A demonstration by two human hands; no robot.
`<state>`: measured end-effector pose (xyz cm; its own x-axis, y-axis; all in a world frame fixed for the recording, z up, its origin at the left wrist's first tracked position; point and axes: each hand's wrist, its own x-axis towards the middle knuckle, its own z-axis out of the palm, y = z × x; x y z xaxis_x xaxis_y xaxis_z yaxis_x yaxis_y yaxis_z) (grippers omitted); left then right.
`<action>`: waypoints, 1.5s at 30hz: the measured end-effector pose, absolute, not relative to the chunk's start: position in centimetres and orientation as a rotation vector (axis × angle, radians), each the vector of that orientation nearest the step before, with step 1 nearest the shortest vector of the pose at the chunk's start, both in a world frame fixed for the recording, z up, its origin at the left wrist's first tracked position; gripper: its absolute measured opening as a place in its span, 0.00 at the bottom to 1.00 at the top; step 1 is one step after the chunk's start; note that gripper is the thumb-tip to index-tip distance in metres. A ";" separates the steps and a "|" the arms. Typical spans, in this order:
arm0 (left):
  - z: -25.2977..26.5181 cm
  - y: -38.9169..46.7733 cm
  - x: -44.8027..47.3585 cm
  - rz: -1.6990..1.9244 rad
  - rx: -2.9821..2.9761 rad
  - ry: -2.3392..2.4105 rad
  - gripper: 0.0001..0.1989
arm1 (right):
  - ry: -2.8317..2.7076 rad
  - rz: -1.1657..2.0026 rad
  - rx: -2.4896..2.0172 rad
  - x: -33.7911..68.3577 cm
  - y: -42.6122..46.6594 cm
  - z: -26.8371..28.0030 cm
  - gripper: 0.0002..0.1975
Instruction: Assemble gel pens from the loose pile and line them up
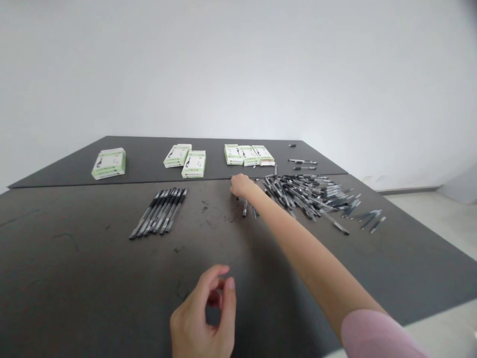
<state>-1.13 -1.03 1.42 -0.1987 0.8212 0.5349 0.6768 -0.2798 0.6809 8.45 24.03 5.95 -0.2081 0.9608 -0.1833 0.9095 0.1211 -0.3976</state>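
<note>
My left hand [204, 315] is over the near part of the table, fingers curled and a gap between thumb and forefinger, with nothing in it. My right hand [242, 186] reaches far forward to the left end of a large loose heap of pens [301, 191]. Its fingers are bent down and closed, and what they hold, if anything, is hidden. A clear pen with a dark tip [245, 208] lies just below that hand. To the left, several black-gripped pens [159, 211] lie side by side in a slanted row.
Green and white boxes stand along the back: one box [109, 163] at far left, two near the middle [194, 164], three farther right [249, 155]. A few stray pens [303, 161] lie at back right. A seam crosses the dark table [93, 278]; a white wall rises behind.
</note>
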 end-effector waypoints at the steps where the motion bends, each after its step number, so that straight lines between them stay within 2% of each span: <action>1: 1.4 -0.9 -1.3 1.476 1.865 1.794 0.08 | -2.254 0.602 -1.862 8.6 23.2 6.4 0.15; 5: 2.0 0.0 -1.4 1.437 1.640 1.759 0.13 | -2.222 0.382 -1.702 10.3 17.3 7.8 0.15; 11: 3.9 2.2 1.1 1.334 1.412 1.456 0.22 | -2.130 0.400 -1.514 15.9 5.3 5.9 0.11; 14: 4.3 2.7 3.1 1.246 1.442 1.308 0.22 | -2.125 0.396 -1.556 17.9 2.1 4.5 0.10; 18: 4.3 2.8 4.9 1.141 1.542 1.213 0.17 | -2.212 0.391 -1.538 18.6 1.1 3.6 0.10; 26: 3.5 2.5 4.2 1.125 1.650 1.337 0.13 | -2.451 0.287 -1.418 20.8 2.2 5.0 0.13; 30: 3.2 2.3 3.8 1.148 1.674 1.496 0.12 | -2.344 0.139 -1.583 23.8 7.2 7.3 0.14; 32: 3.0 2.2 3.8 1.187 1.683 1.521 0.12 | -2.475 0.051 -1.650 24.3 10.9 7.9 0.15; 38: 2.7 2.0 3.8 1.211 1.685 1.492 0.11 | -2.628 0.068 -1.719 21.7 19.9 7.2 0.10; 45: 2.6 1.9 3.6 1.273 1.763 1.486 0.08 | -2.738 0.100 -1.804 19.5 21.6 6.2 0.15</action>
